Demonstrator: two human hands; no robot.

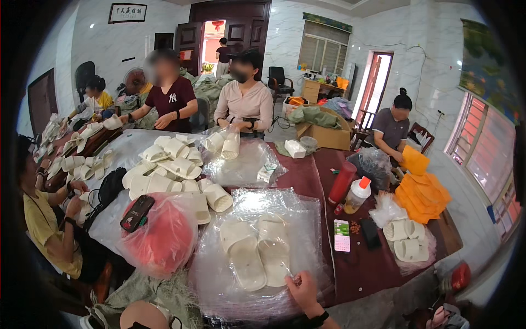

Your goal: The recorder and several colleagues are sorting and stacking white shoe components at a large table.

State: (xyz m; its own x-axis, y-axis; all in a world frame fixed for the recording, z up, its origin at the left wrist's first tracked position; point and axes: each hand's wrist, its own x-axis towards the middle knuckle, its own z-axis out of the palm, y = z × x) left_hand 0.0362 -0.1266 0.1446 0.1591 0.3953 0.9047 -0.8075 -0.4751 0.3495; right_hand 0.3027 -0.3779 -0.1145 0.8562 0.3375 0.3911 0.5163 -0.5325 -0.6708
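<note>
A pair of cream slide slippers [254, 255] lies side by side on a stack of clear plastic bags [309, 219] in front of me. Clear film seems to cover them, so I cannot tell whether they are inside the top bag. Beside the right slipper's near end, my right hand [303, 289] has its fingers closed, apparently on the edge of a clear plastic bag. Low at the left, a rounded shape with a black band looks like my left hand [145, 315], over a greenish woven sack [123, 293]. Its fingers are hidden.
A red bundle in clear plastic [164, 247] carries a dark phone [138, 213]. Piled cream slippers [170, 156] lie beyond. Right are a lit phone [342, 236], a bottle [357, 194], bagged slippers [406, 239] and orange bags [422, 197]. Several co-workers surround the table.
</note>
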